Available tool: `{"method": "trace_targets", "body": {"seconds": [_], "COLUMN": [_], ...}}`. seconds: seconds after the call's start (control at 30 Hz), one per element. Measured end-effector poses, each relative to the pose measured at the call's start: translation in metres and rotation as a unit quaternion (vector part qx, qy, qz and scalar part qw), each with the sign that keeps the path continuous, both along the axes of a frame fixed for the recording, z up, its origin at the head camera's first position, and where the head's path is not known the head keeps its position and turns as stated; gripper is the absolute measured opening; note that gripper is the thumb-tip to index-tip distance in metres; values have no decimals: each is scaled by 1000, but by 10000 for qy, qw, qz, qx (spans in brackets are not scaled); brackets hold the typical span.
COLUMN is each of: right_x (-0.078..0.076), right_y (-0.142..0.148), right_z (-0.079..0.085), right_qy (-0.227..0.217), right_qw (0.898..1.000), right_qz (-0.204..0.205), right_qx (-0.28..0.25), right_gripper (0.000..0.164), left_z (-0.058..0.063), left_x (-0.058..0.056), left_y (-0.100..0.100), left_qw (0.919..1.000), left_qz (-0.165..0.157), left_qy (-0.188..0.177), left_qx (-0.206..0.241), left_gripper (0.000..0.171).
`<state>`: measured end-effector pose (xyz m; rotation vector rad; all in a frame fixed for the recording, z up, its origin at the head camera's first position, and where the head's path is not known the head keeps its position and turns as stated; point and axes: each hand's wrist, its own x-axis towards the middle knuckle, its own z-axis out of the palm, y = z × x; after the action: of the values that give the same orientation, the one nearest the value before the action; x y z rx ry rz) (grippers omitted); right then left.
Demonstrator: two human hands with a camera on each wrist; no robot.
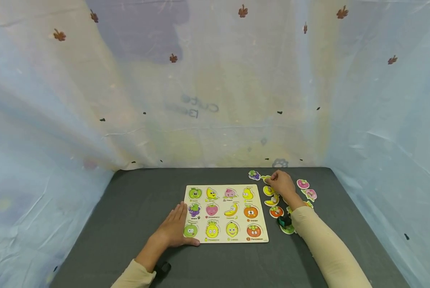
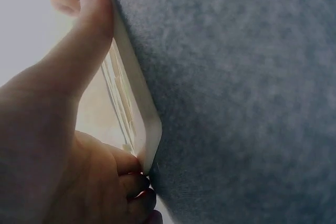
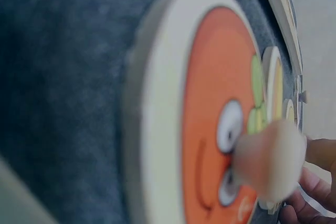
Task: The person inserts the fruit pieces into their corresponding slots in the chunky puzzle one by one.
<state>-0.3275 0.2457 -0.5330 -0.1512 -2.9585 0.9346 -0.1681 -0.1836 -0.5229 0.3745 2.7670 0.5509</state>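
Observation:
A cream fruit puzzle board [image 1: 222, 239] lies flat on the dark table, with rows of printed fruit faces. My left hand [image 1: 175, 228] rests along its left edge, fingers straight, thumb against the front edge. The left wrist view shows that thumb [image 2: 97, 19] beside the board's side [image 2: 134, 77]. Beyond the board's right side, my right hand [image 1: 282, 185] pinches a small yellow-green fruit puzzle piece [image 1: 264, 177]; its exact fruit is hard to tell. Close by are a grape piece [image 1: 254, 175] and a banana piece [image 1: 271, 201]. An orange-red persimmon piece [image 3: 210, 103] with a knob fills the right wrist view.
More loose pieces lie right of the board, among them a pink round one [image 1: 303, 184], another pink one [image 1: 310, 195] and a green one [image 1: 288, 229] partly under the right wrist's black strap. A patterned curtain [image 1: 215, 100] encloses the table's [image 1: 135, 208] back and sides.

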Motion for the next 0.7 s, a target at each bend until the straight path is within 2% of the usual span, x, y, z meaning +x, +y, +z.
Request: {"method": "trace_targets", "body": {"seconds": [0.37, 0.53, 0.7], "right_x": [1, 2, 1], "right_y": [0, 0, 1], "right_z": [0, 1, 1], "right_qy": [47, 158, 269], "right_qw": [10000, 9999, 9996], "right_qz": [9, -25, -59], "right_qx": [-5, 30, -9], "right_gripper": [31, 29, 27], "left_z": [6, 3, 1], "left_x": [3, 2, 1], "left_y": [3, 3, 2], "left_qw": [9999, 9998, 10000], "left_qz": [76, 71, 53], "left_qy": [-33, -16, -47], "left_qx": [-131, -165, -10], "left_gripper": [140, 139, 140]}}
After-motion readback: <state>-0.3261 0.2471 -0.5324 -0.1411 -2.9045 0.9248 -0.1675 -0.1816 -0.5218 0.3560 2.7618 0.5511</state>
